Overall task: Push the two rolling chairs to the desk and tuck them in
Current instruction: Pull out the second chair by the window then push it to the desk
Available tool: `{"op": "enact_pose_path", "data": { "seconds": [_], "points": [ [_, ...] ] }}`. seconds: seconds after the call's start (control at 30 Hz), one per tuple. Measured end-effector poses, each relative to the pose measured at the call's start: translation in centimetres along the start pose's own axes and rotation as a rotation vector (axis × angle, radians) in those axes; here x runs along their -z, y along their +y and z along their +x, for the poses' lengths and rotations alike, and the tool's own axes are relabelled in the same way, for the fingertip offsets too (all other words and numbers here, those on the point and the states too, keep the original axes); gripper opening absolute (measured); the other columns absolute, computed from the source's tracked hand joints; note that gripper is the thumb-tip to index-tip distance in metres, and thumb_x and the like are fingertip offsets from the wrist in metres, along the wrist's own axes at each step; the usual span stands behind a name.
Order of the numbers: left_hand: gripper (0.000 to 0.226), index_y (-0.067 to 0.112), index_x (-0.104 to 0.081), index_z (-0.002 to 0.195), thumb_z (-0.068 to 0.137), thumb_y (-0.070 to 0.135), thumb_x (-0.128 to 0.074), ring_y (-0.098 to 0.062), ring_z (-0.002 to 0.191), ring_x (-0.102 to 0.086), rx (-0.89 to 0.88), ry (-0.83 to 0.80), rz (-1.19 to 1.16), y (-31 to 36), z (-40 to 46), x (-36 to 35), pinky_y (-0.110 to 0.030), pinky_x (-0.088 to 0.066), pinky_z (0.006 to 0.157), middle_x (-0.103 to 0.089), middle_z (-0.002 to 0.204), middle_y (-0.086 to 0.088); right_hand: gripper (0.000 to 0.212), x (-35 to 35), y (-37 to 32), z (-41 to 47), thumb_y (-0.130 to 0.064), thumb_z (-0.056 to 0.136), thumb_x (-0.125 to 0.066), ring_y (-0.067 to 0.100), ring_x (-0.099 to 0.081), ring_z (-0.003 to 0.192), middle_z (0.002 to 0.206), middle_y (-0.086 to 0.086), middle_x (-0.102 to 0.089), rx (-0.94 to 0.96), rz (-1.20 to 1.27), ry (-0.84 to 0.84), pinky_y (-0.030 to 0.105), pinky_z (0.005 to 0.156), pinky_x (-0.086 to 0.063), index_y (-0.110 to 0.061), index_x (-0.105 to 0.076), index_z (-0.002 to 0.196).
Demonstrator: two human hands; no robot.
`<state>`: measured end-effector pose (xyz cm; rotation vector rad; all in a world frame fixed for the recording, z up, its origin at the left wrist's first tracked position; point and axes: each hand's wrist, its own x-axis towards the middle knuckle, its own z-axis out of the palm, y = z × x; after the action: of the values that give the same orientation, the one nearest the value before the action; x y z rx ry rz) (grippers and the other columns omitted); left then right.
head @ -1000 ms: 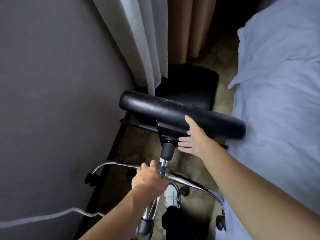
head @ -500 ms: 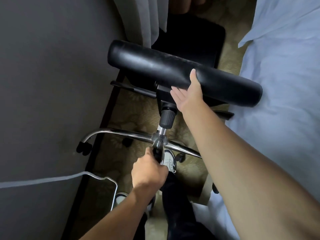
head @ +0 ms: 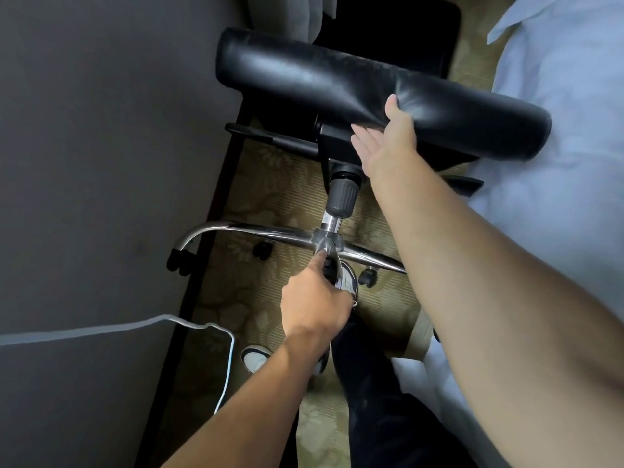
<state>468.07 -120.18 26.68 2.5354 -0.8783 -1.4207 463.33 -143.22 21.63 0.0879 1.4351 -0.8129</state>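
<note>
The grey wall fills the left of the view and the pale blue bed the right, leaving a narrow strip of patterned carpet between them. In that strip the rolling chair is tipped on its side and appears lifted: its black seat cushion stands on edge across the top of the view, the column points down toward the person, and the chrome star base spreads crosswise with one caster near the wall's dark skirting. A second black seat sits behind it, beside the curtain; whether that is the other chair is hard to say from here.

Compared with a second ago, the chair sits higher and farther forward in the view and more of the floor and the person's legs shows below it. I take this to mean it is being carried or righted rather than rolled, so the tucking-in is not near; no desk is visible.

The right hand lies flat with straight fingers under the cushion's edge, thumb up against the leather. The left hand is curled round a base leg just below the hub. A white cable trails off the wall onto the carpet near the feet.
</note>
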Motion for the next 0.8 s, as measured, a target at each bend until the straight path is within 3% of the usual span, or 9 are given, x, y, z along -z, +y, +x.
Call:
{"op": "enact_pose_path", "data": {
  "seconds": [0.17, 0.27, 0.3, 0.57, 0.8],
  "points": [
    [0.087, 0.039, -0.042, 0.143, 0.058, 0.024, -0.048, -0.025, 0.084, -0.068, 0.000, 0.005, -0.006, -1.5, -1.2, -0.6, -0.038, -0.057, 0.083, -0.073, 0.083, 0.004, 0.051, 0.1, 1.5, -1.7, -0.035, 0.083, -0.076, 0.028, -0.073, 0.082, 0.094, 0.019, -0.071, 0.036, 0.029, 0.015, 0.040, 0.094, -0.054, 0.003, -0.059, 0.112],
    [0.089, 0.037, -0.042, 0.145, 0.058, 0.019, -0.050, -0.023, 0.090, -0.067, 0.002, 0.018, 0.011, -3.0, -2.3, -1.1, -0.035, -0.055, 0.087, -0.074, 0.092, 0.005, 0.042, 0.3, 2.9, -3.5, -0.037, 0.079, -0.080, 0.028, -0.073, 0.080, 0.067, 0.013, -0.071, 0.020, 0.026, 0.050, 0.042, 0.095, -0.051, -0.002, -0.058, 0.088],
    [0.089, 0.038, -0.041, 0.145, 0.059, 0.018, -0.051, -0.023, 0.091, -0.067, 0.006, 0.019, 0.021, -3.7, -2.7, -1.3, -0.033, -0.055, 0.087, -0.074, 0.093, 0.005, 0.042, 0.5, 3.5, -4.1, -0.037, 0.078, -0.081, 0.027, -0.074, 0.078, 0.067, 0.013, -0.071, 0.023, 0.032, 0.057, 0.042, 0.095, -0.051, -0.002, -0.058, 0.087],
    [0.080, 0.035, -0.039, 0.147, 0.072, 0.025, -0.065, -0.022, 0.091, -0.063, -0.021, 0.045, 0.019, -9.1, -6.2, -3.1, -0.031, -0.051, 0.086, -0.069, 0.095, 0.000, 0.059, 3.2, 8.3, -8.3, -0.034, 0.078, -0.082, 0.026, -0.075, 0.075, 0.108, 0.019, -0.069, 0.117, 0.092, 0.031, 0.039, 0.088, -0.058, 0.001, -0.057, 0.118],
    [0.074, 0.032, -0.031, 0.152, 0.081, 0.026, -0.054, -0.026, 0.094, -0.061, -0.112, 0.035, 0.056, -13.7, -8.8, -4.2, -0.033, -0.044, 0.086, -0.062, 0.099, -0.004, 0.045, 5.6, 12.2, -12.5, -0.033, 0.075, -0.084, 0.023, -0.075, 0.067, 0.109, 0.015, -0.068, 0.177, 0.101, -0.017, 0.039, 0.087, -0.058, -0.009, -0.053, 0.098]
  ]
}}
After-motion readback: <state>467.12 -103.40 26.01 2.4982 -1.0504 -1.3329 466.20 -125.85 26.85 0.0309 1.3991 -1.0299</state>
